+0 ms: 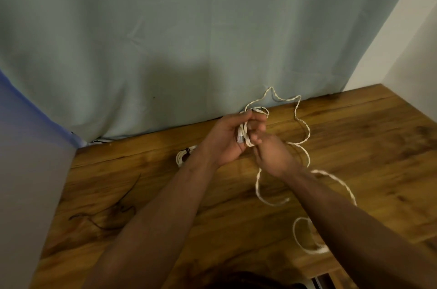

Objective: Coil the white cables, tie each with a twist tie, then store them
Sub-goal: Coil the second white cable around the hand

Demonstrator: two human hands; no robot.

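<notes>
**White cable partly coiled, held in both hands**

A few loops of the white cable (244,133), w/ its silver plug, are gripped in the L hand (224,142) above the bench (378,146). The same loops are pinched by the R hand (269,156), fingers curled. The rest of the cable is spread loose on the bench, to the right. A second coil (181,159), w/ a dark tie, is laid left of the hands.

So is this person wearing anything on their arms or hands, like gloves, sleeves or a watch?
No. The left hand and right hand are bare, with no gloves, and no watch or bracelet shows at either wrist. Both forearms are bare, with no sleeve in view. The picture is slightly blurred, so a thin ring could go unseen.
</notes>
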